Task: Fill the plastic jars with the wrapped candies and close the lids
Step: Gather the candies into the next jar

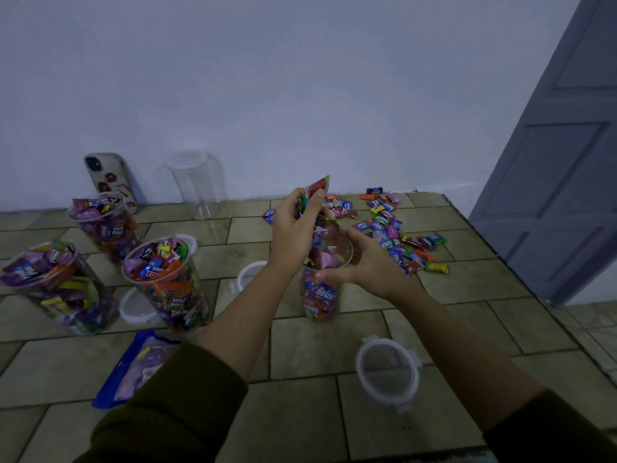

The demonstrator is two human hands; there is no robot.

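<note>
Surface: we're over a tiled floor by a plain pale wall, grey door at right.
Jar in work: the open jar stands upright mid-floor between our hands, candies up to somewhere past half, judging by the wall.
Right hand: our right hand wraps the jar's rim and upper wall, fingers closed on it. We read that as steadying so it won't tip while we load.
Left hand: our left hand sits just above the mouth, clamped on a bunch of wrapped candies, a red-green wrapper sticking out on top; held over the opening so they drop straight in.
Supply: loose candy pile lies just behind and right of the jar, in easy reach.
Filled jars: three full jars stand at left, none lidded yet.
Lids: one lid lies near, front-right of the jar; others sit beside the full jars.
Spare: empty clear jar by the wall, beside a phone leaning on it.
Other: blue candy bag lies front-left, partly under our sleeve.
In the way: nothing blocks the mouth except our own fingers; we judge the lid reachable without moving anything.
</note>
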